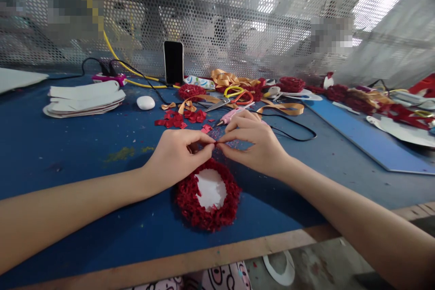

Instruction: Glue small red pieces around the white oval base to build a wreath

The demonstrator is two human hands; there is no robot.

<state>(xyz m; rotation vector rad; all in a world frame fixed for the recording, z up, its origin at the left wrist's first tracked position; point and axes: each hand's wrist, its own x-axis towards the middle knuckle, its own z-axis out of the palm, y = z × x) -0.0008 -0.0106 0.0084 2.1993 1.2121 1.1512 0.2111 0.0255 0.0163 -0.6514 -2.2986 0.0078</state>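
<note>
My left hand and my right hand meet above the blue table, fingertips pinched together on a small red ribbon piece. Just below them lies a red ruffled ring built on a white card, its white middle still showing. A heap of cut red ribbon squares lies just beyond my left hand. A pink-handled tool lies beyond my right hand.
A black phone stands against the mesh wall. White card cut-outs are stacked at the left, a white oval object beside them. Scissors, orange ribbon, cables and more red ruffled pieces crowd the back. A blue board lies right.
</note>
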